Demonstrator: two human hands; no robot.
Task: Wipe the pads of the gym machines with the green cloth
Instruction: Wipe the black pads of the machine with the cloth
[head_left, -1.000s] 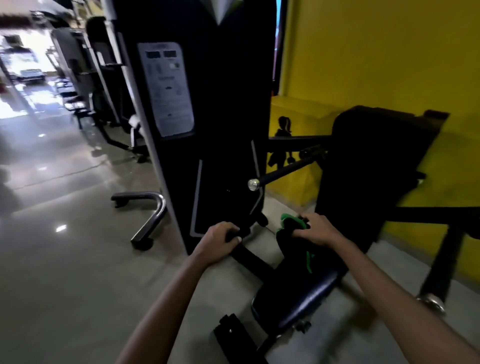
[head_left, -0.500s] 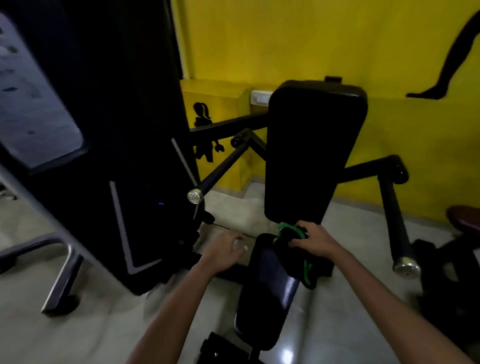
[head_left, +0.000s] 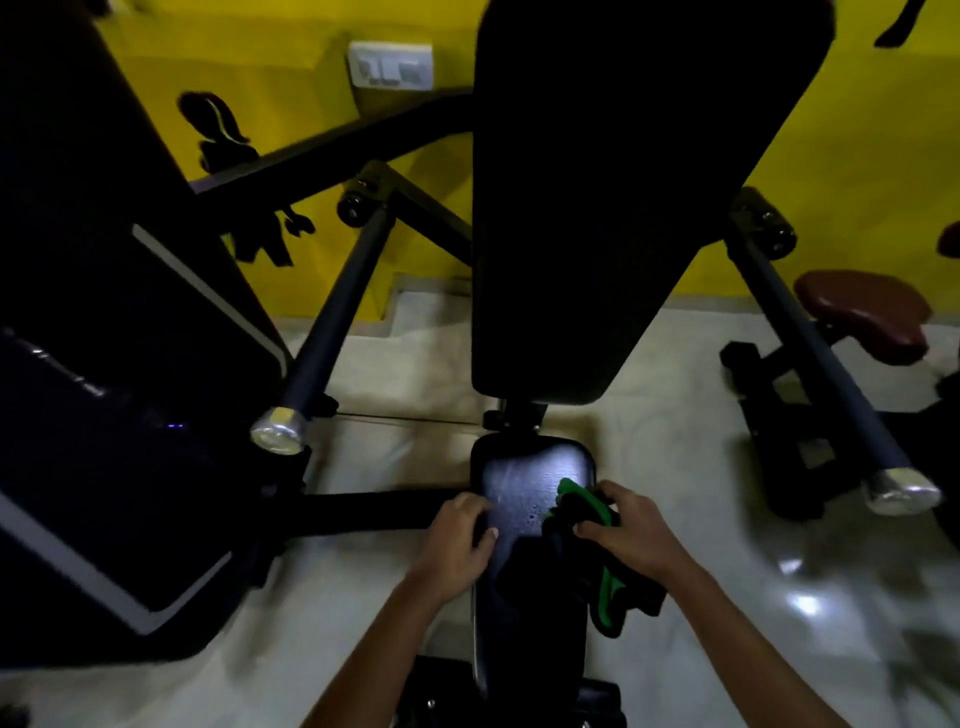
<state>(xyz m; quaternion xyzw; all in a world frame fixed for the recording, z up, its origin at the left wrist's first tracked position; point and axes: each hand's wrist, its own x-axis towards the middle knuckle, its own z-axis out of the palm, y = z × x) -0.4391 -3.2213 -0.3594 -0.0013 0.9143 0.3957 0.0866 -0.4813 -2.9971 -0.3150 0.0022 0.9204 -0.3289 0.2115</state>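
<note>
Two hands work the seat pad (head_left: 524, 493): the right hand (head_left: 631, 535) grips the bunched green cloth (head_left: 582, 512) against its right edge, the left hand (head_left: 457, 540) curls over its left edge, and a sweep across seems next.

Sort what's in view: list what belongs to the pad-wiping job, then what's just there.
Job in hand:
- green cloth, held by the right hand
- seat pad, with the left hand on its edge
- back pad

Just there:
- steel-capped handle bars
- brown seat
- wall switch plate
</note>
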